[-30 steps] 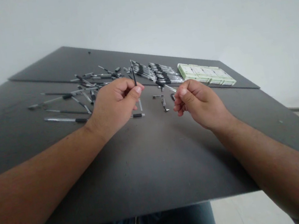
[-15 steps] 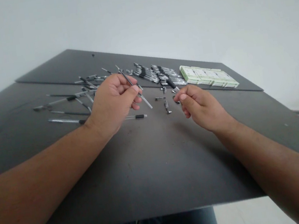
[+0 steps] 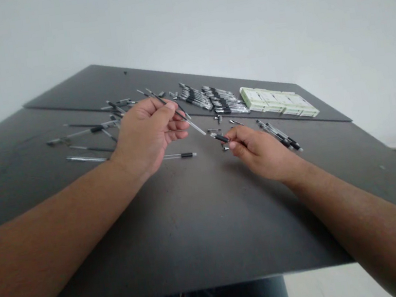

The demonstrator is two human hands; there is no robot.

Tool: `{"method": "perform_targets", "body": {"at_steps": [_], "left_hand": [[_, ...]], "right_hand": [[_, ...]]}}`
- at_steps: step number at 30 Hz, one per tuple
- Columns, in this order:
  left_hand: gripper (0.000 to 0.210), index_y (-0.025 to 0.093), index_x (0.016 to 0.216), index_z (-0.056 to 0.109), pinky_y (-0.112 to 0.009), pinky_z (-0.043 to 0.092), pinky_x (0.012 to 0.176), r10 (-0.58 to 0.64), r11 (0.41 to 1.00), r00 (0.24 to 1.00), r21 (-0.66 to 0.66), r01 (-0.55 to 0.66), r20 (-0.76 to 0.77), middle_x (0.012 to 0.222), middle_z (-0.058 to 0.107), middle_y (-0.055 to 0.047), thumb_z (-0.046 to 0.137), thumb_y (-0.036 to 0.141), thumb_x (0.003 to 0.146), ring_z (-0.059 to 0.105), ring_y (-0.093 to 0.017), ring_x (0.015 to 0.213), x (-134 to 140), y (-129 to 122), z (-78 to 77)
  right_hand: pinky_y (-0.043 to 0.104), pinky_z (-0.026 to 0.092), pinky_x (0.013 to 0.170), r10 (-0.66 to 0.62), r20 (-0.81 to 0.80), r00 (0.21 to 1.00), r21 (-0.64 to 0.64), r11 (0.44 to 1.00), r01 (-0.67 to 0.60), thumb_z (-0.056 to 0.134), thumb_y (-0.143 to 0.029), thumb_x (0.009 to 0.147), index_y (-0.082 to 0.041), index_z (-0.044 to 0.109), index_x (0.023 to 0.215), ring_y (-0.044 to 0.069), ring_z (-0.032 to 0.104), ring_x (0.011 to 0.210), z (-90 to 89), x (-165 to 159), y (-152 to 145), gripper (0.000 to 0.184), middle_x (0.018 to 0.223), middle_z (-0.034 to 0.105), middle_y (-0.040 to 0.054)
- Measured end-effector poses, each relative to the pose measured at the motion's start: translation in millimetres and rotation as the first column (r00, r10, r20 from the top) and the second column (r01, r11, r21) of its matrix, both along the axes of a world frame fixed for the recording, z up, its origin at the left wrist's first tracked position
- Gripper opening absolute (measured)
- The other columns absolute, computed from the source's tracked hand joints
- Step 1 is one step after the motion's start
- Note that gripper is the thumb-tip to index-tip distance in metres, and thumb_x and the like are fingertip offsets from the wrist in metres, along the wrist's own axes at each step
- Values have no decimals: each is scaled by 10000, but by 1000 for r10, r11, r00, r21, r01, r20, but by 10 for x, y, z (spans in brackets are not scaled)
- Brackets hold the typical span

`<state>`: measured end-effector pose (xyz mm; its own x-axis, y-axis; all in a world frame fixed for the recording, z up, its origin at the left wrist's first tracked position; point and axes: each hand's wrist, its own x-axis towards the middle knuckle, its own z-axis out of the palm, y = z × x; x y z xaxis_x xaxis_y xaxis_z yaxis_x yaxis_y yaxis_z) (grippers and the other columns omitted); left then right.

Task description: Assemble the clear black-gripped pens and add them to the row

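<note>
My left hand [image 3: 151, 130] pinches a thin pen refill [image 3: 195, 127] between thumb and index finger, its clear end slanting down to the right. In my right hand [image 3: 257, 152] is a pen barrel [image 3: 221, 138] with a black grip, pointing left at the refill. The two tips are close together, with a small gap between them. My right fingers hide the rear of the barrel. Below my left hand lies another barrel with a black grip [image 3: 186, 155]. Loose refills [image 3: 91, 148] and pen parts are spread left of that hand.
Several pens [image 3: 194, 96] lie in two rows at the back, beside pale green boxes [image 3: 280, 101]. A few pens [image 3: 279, 134] rest beyond my right hand. Small caps [image 3: 218, 119] are scattered mid-table. A raised seam crosses the dark table [image 3: 194, 227].
My right hand has turned the barrel from pointing up and away to pointing left, and lowered it toward the refill. The left hand's refill has shifted slightly down and right.
</note>
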<state>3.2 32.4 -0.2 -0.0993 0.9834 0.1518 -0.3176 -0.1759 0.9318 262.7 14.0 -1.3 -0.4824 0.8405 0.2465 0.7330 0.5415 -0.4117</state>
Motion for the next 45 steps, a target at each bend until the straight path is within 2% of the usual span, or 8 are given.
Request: {"method": "perform_targets", "body": {"at_steps": [5,18,25,30,33,36,41,45], "left_hand": [[249,215,852,659,-243,623,640,-5,1000,1000,-20,5,-6,863,784,-25,825,338,992,738,-133,701,11,-17,6],[230,220,898,662,-243,640,652,-32,999,998,-27,31,-52,911,796,-36,837,348,972,768,-147,754,29,-38,-33],[195,219,883,666,-246,642,633,-35,999,999,-9,35,-18,898,785,-27,821,296,973,760,-142,732,51,-40,-50],[240,221,899,672,-243,649,634,-56,998,998,-1,56,-30,926,799,-33,867,355,945,770,-154,766,47,-49,-55],[213,203,909,702,-252,659,627,-98,995,993,5,98,-66,982,809,-48,860,342,935,774,-160,786,54,-74,-77],[180,177,948,760,-271,677,650,-162,985,970,25,169,-184,1008,817,-70,860,325,925,797,-186,841,72,-105,-140],[223,172,1099,822,-285,692,685,-344,922,855,33,386,-389,949,834,-75,865,295,918,814,-205,858,100,-122,-266],[240,187,1114,815,-284,696,688,-352,920,852,28,392,-388,947,835,-70,869,259,891,819,-208,870,109,-119,-284]], "right_hand": [[359,477,809,0,35,999,-13,1000,0,468,-366,1109,-216,705,1102,260,706,898,-6,-5,12,281,981,781,89],[351,456,767,43,36,998,-16,999,-42,479,-351,1118,-229,685,1082,242,687,854,-13,-29,-17,242,926,748,63],[352,447,754,38,33,999,-28,999,-37,483,-347,1113,-224,679,1075,238,675,838,-17,-40,-14,235,905,739,60],[352,444,755,26,13,1000,-42,999,-25,486,-367,1119,-217,691,1095,236,664,836,-26,-47,-19,255,919,742,64],[349,439,749,13,-12,1000,-54,998,-14,484,-354,1115,-218,682,1098,227,647,812,-36,-52,-22,242,919,739,60],[347,443,752,14,-63,998,-72,997,-18,491,-356,1110,-220,653,1100,216,633,793,-46,-70,-37,213,918,730,53],[338,464,752,82,-157,984,-98,990,-99,519,-350,1098,-235,601,1072,203,628,790,-58,-117,-83,144,912,714,40],[338,494,775,73,-204,976,-184,977,-112,511,-347,1119,-247,584,1066,204,652,820,-81,-125,-95,134,906,719,34]]}}
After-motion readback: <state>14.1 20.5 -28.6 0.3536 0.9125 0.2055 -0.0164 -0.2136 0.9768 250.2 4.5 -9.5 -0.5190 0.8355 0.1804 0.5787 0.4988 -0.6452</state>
